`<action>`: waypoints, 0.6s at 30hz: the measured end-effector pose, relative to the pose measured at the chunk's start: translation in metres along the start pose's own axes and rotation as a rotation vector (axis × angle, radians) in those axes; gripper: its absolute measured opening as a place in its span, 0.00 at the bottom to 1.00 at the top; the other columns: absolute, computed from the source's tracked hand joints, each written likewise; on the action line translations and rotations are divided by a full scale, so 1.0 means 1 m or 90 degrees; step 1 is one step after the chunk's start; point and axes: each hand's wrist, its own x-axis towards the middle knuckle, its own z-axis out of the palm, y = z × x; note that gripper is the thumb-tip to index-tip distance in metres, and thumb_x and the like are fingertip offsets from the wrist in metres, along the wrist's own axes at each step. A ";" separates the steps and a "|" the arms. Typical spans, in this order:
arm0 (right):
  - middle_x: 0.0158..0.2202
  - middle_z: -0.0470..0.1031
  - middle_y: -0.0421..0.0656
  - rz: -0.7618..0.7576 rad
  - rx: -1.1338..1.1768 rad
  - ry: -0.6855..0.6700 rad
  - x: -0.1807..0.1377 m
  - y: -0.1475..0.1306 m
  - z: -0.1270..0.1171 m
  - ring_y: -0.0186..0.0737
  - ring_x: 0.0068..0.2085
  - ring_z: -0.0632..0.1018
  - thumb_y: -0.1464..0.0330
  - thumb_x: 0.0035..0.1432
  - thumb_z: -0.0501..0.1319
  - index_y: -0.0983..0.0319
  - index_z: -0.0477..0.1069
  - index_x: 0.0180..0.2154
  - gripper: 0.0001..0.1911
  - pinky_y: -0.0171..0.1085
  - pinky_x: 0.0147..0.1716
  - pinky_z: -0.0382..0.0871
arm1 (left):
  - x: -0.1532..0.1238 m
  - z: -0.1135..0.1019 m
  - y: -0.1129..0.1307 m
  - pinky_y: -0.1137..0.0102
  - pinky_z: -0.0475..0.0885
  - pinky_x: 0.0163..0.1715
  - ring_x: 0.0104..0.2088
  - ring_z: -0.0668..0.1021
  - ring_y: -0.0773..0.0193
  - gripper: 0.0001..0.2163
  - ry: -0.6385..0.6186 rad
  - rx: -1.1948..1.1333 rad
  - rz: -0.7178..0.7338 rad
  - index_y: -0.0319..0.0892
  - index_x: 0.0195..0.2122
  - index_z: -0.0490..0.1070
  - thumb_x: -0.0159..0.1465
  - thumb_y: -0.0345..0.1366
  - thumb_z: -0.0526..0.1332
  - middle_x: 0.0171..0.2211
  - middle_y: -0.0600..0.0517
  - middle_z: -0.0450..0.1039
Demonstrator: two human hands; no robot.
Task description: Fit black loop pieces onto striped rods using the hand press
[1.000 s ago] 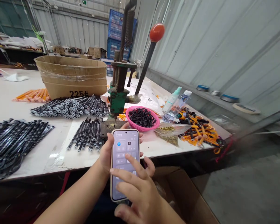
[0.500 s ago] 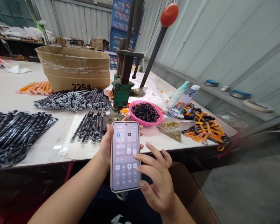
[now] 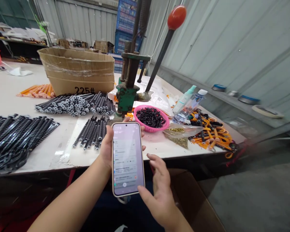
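Observation:
My left hand grips a phone upright in front of the table edge, its lit screen facing me. My right hand hovers just right of the phone with fingers loosely spread, the thumb near the phone's lower right corner. Behind the phone stands a green hand press with a long black lever ending in a red ball knob. A pink basket of small black parts sits to the right of the press.
Rows of black ribbed rods and bundles cover the white table. A cardboard box marked 225# stands behind them. Orange sticks, a bag of brass bits, bottles and orange-black parts lie around. An open carton sits below.
The phone screen has switched from a panel of toggles to a list page. My right hand has drawn off the screen to the phone's right side. The phone rose slightly.

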 end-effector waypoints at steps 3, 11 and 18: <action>0.54 0.47 0.48 0.101 0.152 -0.077 -0.005 -0.004 0.015 0.42 0.53 0.57 0.73 0.46 0.53 0.55 0.33 0.51 0.35 0.46 0.48 0.58 | 0.000 0.000 0.000 0.56 0.63 0.37 0.38 0.72 0.53 0.29 -0.005 0.005 -0.012 0.52 0.53 0.49 0.52 0.57 0.40 0.46 0.46 0.64; 0.50 0.47 0.42 0.007 0.083 -0.098 0.004 -0.008 0.009 0.40 0.51 0.58 0.72 0.47 0.52 0.53 0.52 0.43 0.20 0.41 0.48 0.59 | 0.005 0.003 0.000 0.56 0.62 0.39 0.44 0.68 0.54 0.28 0.028 0.000 0.030 0.48 0.53 0.50 0.54 0.56 0.38 0.46 0.45 0.64; 0.47 0.51 0.43 0.029 -0.002 -0.135 0.017 -0.010 -0.001 0.40 0.49 0.60 0.68 0.50 0.50 0.55 0.52 0.47 0.20 0.40 0.48 0.58 | 0.008 0.006 0.003 0.56 0.62 0.39 0.45 0.67 0.53 0.29 0.017 0.012 0.027 0.48 0.53 0.49 0.54 0.56 0.39 0.46 0.45 0.63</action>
